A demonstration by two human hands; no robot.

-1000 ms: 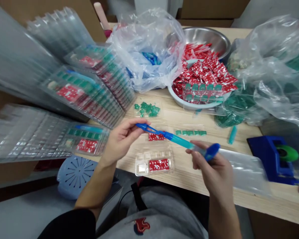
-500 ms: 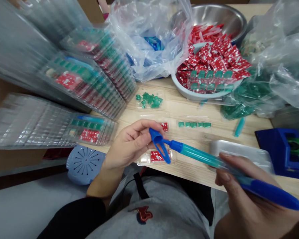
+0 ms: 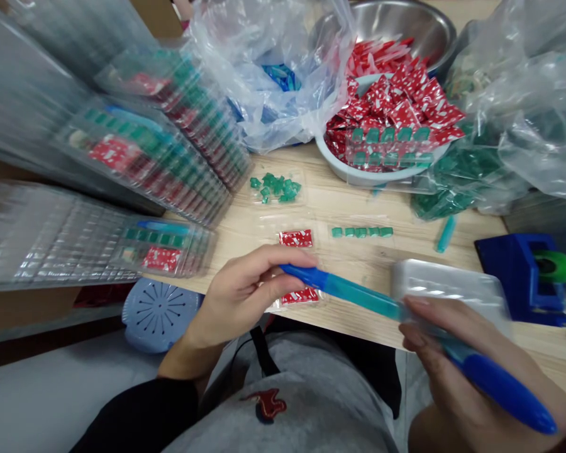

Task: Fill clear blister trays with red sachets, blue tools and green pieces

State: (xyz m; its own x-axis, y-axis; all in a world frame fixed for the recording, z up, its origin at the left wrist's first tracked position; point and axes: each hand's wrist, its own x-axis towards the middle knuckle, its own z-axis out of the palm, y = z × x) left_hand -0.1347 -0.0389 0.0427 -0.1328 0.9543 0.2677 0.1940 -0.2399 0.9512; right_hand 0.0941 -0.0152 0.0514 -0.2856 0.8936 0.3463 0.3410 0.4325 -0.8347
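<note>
A pen with a turquoise see-through barrel [image 3: 361, 296] and a dark blue rear end [image 3: 509, 393] slants between my hands. My right hand [image 3: 466, 352] is closed round the barrel, thumb and forefinger gripping it near its middle. My left hand [image 3: 245, 289] pinches the blue pen cap [image 3: 306, 275], which sits over the pen's front end. Below the cap lies a clear blister tray with a red patterned sachet [image 3: 302, 296], partly hidden. Just beyond my left fingers is another red sachet [image 3: 296, 238]. A row of green pieces [image 3: 362, 232] lies right of it.
Stacked filled blister packs [image 3: 155, 163] stand at left. Loose green pieces [image 3: 276, 187] lie in a tray. Behind are a plastic bag [image 3: 268, 113], a bowl of red sachets [image 3: 339, 165] and a steel bowl [image 3: 434, 31]. A blue tape dispenser [image 3: 509, 270] stands right.
The cap was apart from the pen's narrow tip, its open end and clip showing. Now it covers the tip, turned in line with the barrel. The view has shifted slightly.
</note>
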